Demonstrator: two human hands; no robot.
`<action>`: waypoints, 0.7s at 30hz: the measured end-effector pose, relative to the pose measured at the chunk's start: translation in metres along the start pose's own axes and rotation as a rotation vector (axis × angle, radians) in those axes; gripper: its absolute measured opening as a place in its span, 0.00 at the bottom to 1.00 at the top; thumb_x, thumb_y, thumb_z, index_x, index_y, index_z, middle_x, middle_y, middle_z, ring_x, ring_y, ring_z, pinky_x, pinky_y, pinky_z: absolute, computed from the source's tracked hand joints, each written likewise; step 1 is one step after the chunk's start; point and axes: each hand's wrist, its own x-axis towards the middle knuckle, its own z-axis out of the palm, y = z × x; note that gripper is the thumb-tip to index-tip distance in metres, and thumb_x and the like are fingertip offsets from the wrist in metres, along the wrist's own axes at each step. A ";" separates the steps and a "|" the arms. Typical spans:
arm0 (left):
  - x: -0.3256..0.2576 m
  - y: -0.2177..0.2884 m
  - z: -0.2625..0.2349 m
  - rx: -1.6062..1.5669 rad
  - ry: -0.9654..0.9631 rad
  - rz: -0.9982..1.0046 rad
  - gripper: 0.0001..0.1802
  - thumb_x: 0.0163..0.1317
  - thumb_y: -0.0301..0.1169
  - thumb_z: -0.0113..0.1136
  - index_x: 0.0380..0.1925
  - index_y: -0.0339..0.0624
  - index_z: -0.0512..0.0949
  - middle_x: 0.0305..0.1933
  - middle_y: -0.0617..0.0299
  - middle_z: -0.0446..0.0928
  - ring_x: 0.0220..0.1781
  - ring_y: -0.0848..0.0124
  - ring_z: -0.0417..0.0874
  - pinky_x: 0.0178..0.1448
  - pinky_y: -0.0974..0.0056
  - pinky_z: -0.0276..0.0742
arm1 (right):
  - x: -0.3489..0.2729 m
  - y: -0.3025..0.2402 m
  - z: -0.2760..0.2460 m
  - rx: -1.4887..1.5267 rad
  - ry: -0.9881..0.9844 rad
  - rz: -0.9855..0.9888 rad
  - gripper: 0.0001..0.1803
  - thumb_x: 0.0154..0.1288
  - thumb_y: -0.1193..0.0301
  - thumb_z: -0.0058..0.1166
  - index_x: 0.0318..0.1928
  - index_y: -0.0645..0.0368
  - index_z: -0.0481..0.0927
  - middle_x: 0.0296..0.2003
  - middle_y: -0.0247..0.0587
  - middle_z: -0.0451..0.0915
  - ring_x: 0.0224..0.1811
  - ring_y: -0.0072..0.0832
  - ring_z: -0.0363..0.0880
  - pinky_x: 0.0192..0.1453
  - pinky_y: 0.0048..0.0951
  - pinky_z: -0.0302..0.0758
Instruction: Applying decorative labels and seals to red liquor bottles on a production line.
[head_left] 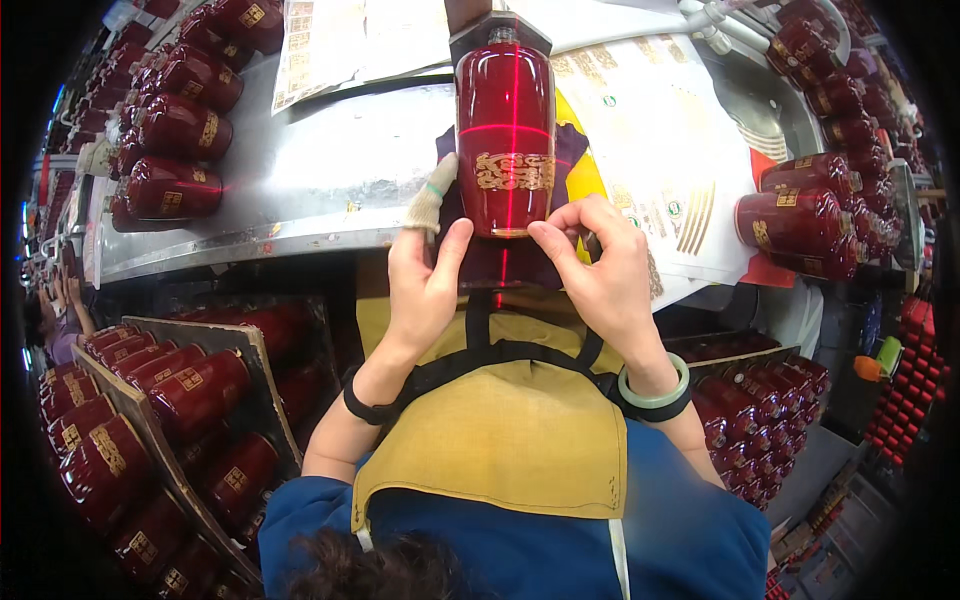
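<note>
Red glass shines between two hands. The left hand [425,270] and the right hand [600,265] both touch the bottom end of a dark red bottle [505,135] with a gold label. The bottle lies flat on a purple cloth [565,160], with its neck pointing away from the person. The left thumb presses the bottle's bottom edge from the left, and a cloth finger cover [430,200] sits on the left pointing finger, which lies along the bottle's side. The right hand's fingertips pinch the bottle's bottom edge from the right. Thin red light lines cross on the bottle. A pale green bangle [655,390] is on the right wrist.

The cloth lies on a shiny metal table [330,160]. Sheets of gold stickers [660,130] lie on the table to the right of the bottle. More red bottles lie in a bunch on the left side of the table [175,130], and more on the right [800,215]. Below the table, on the left, wooden racks [160,400] hold many red bottles. Another rack of bottles [750,410] sits low on the right. The person wears a yellow apron [500,430] over a blue shirt.
</note>
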 end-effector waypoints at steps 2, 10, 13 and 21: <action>-0.004 0.000 -0.002 0.133 0.067 0.148 0.29 0.68 0.19 0.63 0.69 0.30 0.72 0.73 0.47 0.73 0.74 0.59 0.74 0.77 0.57 0.67 | 0.000 0.001 0.000 0.011 -0.001 0.001 0.12 0.65 0.70 0.70 0.33 0.64 0.82 0.28 0.41 0.79 0.29 0.30 0.78 0.34 0.31 0.74; 0.000 -0.010 0.009 0.788 0.071 0.852 0.19 0.50 0.20 0.79 0.45 0.36 0.88 0.56 0.52 0.83 0.57 0.55 0.85 0.56 0.58 0.87 | -0.001 0.001 0.002 -0.001 0.004 0.003 0.11 0.65 0.71 0.70 0.32 0.64 0.82 0.28 0.41 0.79 0.29 0.31 0.78 0.33 0.32 0.74; 0.002 -0.010 0.011 0.832 0.104 0.864 0.19 0.51 0.20 0.79 0.44 0.35 0.87 0.55 0.53 0.84 0.57 0.55 0.85 0.55 0.58 0.87 | -0.001 0.001 0.002 0.014 0.008 0.018 0.11 0.65 0.71 0.70 0.32 0.63 0.82 0.28 0.41 0.79 0.28 0.30 0.78 0.33 0.32 0.74; 0.007 -0.008 0.011 0.726 0.160 0.834 0.17 0.52 0.17 0.77 0.44 0.32 0.86 0.50 0.54 0.87 0.51 0.57 0.88 0.54 0.59 0.87 | 0.000 0.000 0.002 -0.012 0.001 0.005 0.11 0.64 0.71 0.70 0.31 0.63 0.81 0.28 0.40 0.78 0.27 0.31 0.76 0.32 0.33 0.72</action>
